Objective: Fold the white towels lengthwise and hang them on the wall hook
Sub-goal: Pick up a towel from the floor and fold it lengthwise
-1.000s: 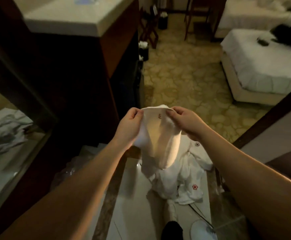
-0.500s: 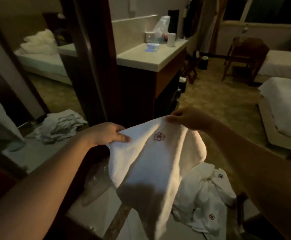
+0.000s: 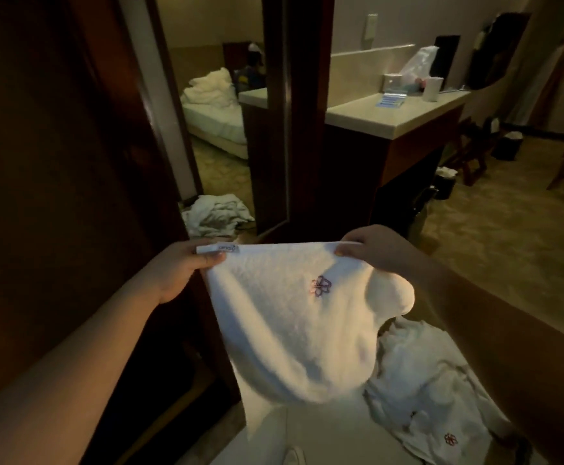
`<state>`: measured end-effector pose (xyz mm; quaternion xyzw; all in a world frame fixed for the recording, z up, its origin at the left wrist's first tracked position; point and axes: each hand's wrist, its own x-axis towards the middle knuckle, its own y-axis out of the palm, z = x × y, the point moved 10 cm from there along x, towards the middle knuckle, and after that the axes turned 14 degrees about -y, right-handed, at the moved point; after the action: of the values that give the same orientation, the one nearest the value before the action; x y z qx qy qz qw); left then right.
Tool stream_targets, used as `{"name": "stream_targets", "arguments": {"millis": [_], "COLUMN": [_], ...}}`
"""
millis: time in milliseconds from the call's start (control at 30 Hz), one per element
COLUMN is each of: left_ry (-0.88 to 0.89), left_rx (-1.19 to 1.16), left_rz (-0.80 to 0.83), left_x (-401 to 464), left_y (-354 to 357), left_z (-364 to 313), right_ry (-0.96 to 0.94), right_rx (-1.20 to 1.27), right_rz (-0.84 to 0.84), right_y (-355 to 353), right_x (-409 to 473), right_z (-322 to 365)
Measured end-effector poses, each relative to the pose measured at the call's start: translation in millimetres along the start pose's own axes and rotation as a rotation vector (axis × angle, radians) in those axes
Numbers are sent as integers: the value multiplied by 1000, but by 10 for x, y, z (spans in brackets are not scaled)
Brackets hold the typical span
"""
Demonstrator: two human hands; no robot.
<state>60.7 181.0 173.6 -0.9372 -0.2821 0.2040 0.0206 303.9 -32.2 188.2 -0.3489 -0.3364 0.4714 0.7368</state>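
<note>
The left hand pinches the top left corner of a white towel, thumb on the near face just below a small sewn label, fingers curled behind the cloth. The right hand pinches the opposite top corner, thumb tip on the hem and fingers wrapped over the far side. Between the two hands the top edge runs taut and nearly level, and the towel hangs in the air in front of the person, bulging toward the right, with a small dark red embroidered emblem on its near face. Below and to the right, a heap of more white towels lies on a pale surface, one showing the same emblem. Beyond the left hand stands a mirror in a dark wooden frame, reflecting a bed and crumpled white linen. Farther right is a counter with a pale top carrying a plastic bag, a white cup and a blue packet.
</note>
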Motion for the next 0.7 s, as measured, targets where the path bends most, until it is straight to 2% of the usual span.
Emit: {"name": "stream_targets", "arguments": {"millis": [133,300,433,567,700], "left_ry": [4,6,35,57,88], "left_rx": [-203,-325,-366,-376,-359], "left_rz": [-109,-295,-293,-301,-314], "left_x": [-616,-1279,-1822,-2331,-2791], "left_y": [-313,-889,-1390,-1898,-2343], "left_z": [1,-26,-19,67,214], "right_ry": [-65,-100,-174,-146,-143], "right_rx": [-36,-64,-102,-80,-56], "right_rz": [-4,-10,41,71,23], "right_y": [191,428,606,827,1016], "right_x": [79,215,330,426,414], "right_z": [364,647,1033,1509,2100]}}
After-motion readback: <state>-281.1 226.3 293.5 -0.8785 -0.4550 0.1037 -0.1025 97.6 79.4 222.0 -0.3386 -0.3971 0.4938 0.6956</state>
